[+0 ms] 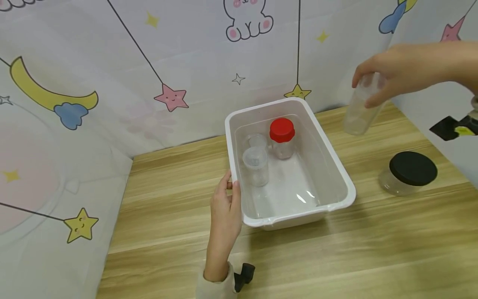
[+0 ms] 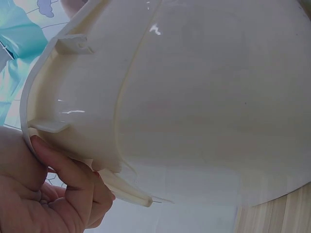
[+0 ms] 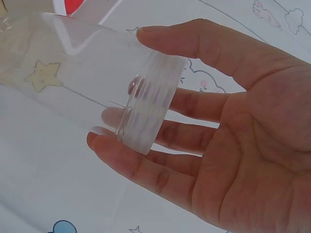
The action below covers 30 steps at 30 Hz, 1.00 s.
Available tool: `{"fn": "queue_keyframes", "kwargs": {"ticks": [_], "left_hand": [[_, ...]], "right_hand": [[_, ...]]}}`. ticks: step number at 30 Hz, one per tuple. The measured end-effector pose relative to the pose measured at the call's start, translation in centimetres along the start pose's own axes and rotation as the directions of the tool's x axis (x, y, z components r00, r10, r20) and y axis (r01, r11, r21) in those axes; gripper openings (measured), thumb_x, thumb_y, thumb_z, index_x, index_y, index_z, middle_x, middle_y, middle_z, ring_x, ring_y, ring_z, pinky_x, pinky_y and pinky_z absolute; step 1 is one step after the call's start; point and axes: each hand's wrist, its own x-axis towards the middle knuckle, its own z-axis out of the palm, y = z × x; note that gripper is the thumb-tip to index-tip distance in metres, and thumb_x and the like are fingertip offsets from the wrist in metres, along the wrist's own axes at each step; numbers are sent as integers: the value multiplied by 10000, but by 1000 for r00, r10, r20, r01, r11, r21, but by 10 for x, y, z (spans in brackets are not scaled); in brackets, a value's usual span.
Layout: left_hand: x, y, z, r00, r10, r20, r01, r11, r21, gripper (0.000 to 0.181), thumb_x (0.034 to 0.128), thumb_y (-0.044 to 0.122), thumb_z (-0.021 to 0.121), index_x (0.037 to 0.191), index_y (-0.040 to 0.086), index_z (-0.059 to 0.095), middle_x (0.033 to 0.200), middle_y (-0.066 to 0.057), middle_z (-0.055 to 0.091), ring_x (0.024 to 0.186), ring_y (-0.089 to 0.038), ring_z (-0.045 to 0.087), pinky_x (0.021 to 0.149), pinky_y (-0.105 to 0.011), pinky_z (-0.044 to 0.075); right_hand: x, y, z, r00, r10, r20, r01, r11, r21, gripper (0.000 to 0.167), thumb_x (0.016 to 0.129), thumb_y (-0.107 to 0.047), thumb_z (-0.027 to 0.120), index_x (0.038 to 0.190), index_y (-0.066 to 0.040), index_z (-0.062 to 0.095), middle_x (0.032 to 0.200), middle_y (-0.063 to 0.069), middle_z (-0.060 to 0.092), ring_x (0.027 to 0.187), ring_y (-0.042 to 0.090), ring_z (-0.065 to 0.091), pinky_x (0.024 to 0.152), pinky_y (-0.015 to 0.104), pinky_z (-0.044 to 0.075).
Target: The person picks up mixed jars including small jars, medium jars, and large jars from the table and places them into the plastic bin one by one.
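A white plastic basin [image 1: 317, 241] stands on the wooden table, its near side seemingly raised or tilted. My left hand [image 1: 225, 207] grips its left rim, fingers curled under the edge in the left wrist view [image 2: 63, 189]. Inside are a red-lidded clear jar [image 1: 282, 137] and two clear jars with translucent lids, the nearer jar [image 1: 257, 166] partly covering the other jar [image 1: 255, 140]. Up at the right, my right hand [image 1: 407, 74] holds a tall clear plastic jar [image 1: 358, 112] by its ribbed translucent lid [image 3: 154, 102], tilted and off the table.
A clear jar with a black lid [image 1: 413, 168] sits on the table [image 1: 168, 207] to the right of the basin. Behind and at both sides hangs a white cloth [image 1: 201, 54] printed with stars, moons and animals.
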Motion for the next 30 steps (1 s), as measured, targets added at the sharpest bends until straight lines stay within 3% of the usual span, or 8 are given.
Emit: {"fn": "queue_keyframes", "kwargs": {"ticks": [14,18,30], "left_hand": [[-1,1,-2,1000,-2,-12,2,1000,11,462,1081,201,450,1454,-68,419,1066,-168,540,846,-347,715,656,-307,597],[-1,0,-2,1000,-1,-9,1,1000,4,462,1081,198,448,1455,-70,416,1064,-172,543,837,-307,720,659,-307,601],[0,1,1,1000,6,-6,-6,1000,-1,461,1083,203,444,1455,-67,417,1072,-177,544,852,-279,720,692,-431,610]], "right_hand": [[14,-19,-11,999,-28,-18,28,1000,-9,571,823,-303,830,1243,7,598,1159,237,632,890,312,621,708,476,564],[18,-27,-14,999,-32,2,32,999,-9,571,844,-321,809,1263,-1,591,1186,236,627,926,330,623,744,507,567],[22,-42,-21,998,-62,13,61,998,31,569,867,-318,788,1301,-20,571,1196,203,624,983,338,616,769,483,580]]}}
